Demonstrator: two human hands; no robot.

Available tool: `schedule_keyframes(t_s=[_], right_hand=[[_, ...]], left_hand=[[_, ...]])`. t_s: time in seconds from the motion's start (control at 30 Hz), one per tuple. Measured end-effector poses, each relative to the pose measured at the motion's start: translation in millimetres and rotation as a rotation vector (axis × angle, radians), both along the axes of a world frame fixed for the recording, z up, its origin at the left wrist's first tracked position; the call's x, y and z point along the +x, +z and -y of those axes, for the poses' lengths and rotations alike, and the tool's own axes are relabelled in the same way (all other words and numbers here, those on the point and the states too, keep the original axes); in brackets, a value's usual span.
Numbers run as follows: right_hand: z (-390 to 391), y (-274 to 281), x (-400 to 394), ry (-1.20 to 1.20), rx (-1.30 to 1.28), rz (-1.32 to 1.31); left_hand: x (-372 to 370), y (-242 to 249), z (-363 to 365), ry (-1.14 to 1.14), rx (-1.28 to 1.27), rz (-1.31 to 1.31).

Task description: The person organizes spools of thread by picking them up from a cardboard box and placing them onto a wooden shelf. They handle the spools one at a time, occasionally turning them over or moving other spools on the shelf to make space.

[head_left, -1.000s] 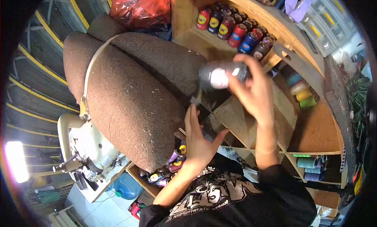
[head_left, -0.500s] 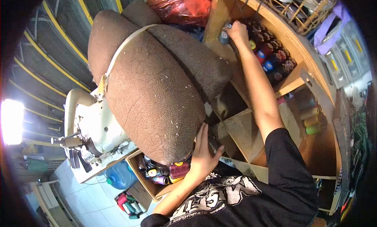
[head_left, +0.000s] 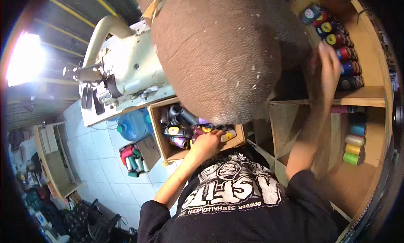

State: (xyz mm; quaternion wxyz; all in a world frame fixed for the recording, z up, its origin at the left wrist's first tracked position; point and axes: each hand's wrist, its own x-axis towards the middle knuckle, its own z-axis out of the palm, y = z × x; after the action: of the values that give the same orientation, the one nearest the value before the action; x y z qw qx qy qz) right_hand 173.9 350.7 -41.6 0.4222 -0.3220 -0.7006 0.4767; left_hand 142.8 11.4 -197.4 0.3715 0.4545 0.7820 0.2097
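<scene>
My left hand (head_left: 206, 143) reaches down into a cardboard box (head_left: 165, 148) full of thread spools (head_left: 181, 129). Its fingers lie among the spools under the edge of a big brown textured cushion (head_left: 223, 54), and I cannot see whether they grip one. My right hand (head_left: 329, 65) is blurred and raised in front of a wooden shelf. Its fingers are apart and empty, right next to a row of dark, red and blue spools (head_left: 338, 39).
A cream sewing machine (head_left: 126, 70) stands left of the cushion. Below on the tiled floor are a blue water bottle (head_left: 132, 125) and a small box of spools (head_left: 134, 158). Green, yellow and teal spools (head_left: 354, 147) sit in a lower shelf compartment at right.
My right hand set the grey spool it held on the shelf and has drawn back empty. My left hand dropped from the cushion's edge into the spool box. My view has tilted downward.
</scene>
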Motion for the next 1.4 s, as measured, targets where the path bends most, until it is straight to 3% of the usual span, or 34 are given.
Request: schedule_keyframes(t_s=[0.07,0.13,0.2,0.23,0.27,0.3,0.33,0.4,0.5,0.53,0.6,0.63,0.67,0.7,0.77,0.8,0.83,0.97,1.0,1.1,1.13,1.2,1.27,1.33,1.4], right_hand=[[30,-61,43,0.229,-0.478,-0.270],[75,-97,70,0.546,-0.848,0.057],[114,-138,71,0.890,-0.994,0.450],[133,-165,65,0.992,-0.929,0.545],[141,-223,66,1.081,-0.670,0.625],[150,-244,56,1.029,-0.592,0.733],[156,-251,44,0.957,-0.639,0.758],[162,-253,17,0.872,-0.404,0.858],[155,-307,-2,0.869,-0.201,0.659],[157,-315,-1,0.869,-0.194,0.598],[161,-312,-2,0.857,-0.208,0.536],[166,-284,-4,0.933,-0.293,0.628],[172,-256,-6,1.007,-0.372,0.729],[178,-226,-8,1.080,-0.441,0.834],[194,-248,2,1.278,-0.246,0.815],[208,-263,10,1.325,-0.070,0.811],[223,-267,15,1.322,-0.102,0.865],[275,-309,41,1.218,0.478,1.089],[281,-308,39,1.246,0.489,1.164],[277,-313,45,1.188,0.464,0.958],[267,-294,41,1.249,0.342,0.934],[243,-256,38,1.351,-0.241,0.806],[214,-233,48,1.339,-0.793,0.628],[191,-166,54,1.286,-1.043,0.469],[170,-132,67,1.264,-1.305,0.377]], left_hand=[[1,-56,31,0.041,-0.005,-0.058],[-6,-73,48,0.159,0.059,-0.175],[-17,-84,58,0.268,0.003,-0.304],[-25,-86,60,0.310,-0.065,-0.331],[-32,-94,67,0.242,-0.133,-0.418],[-39,-106,76,0.173,-0.195,-0.509],[-42,-120,85,0.140,-0.208,-0.556],[-46,-137,98,0.056,-0.247,-0.564],[-45,-154,112,-0.089,-0.232,-0.627],[-44,-157,114,-0.037,-0.146,-0.650],[-44,-137,113,0.162,-0.009,-0.505],[-45,-116,111,0.262,0.059,-0.429],[-49,-79,107,0.406,0.108,-0.180],[-48,-74,115,0.514,0.235,-0.174],[-45,-27,120,0.908,0.249,0.352],[-45,-6,125,0.955,0.386,0.375],[-44,5,132,1.001,0.526,0.395],[-29,-3,154,1.172,1.109,0.766],[-24,-12,158,1.254,1.179,0.844],[-12,-26,163,1.372,1.328,1.118],[-9,-21,159,1.421,1.298,1.149],[-3,-22,148,1.434,1.246,1.190],[1,-26,138,1.238,1.063,1.154],[1,-3,106,1.008,0.874,1.138],[-5,-11,82,0.630,0.738,0.872]])
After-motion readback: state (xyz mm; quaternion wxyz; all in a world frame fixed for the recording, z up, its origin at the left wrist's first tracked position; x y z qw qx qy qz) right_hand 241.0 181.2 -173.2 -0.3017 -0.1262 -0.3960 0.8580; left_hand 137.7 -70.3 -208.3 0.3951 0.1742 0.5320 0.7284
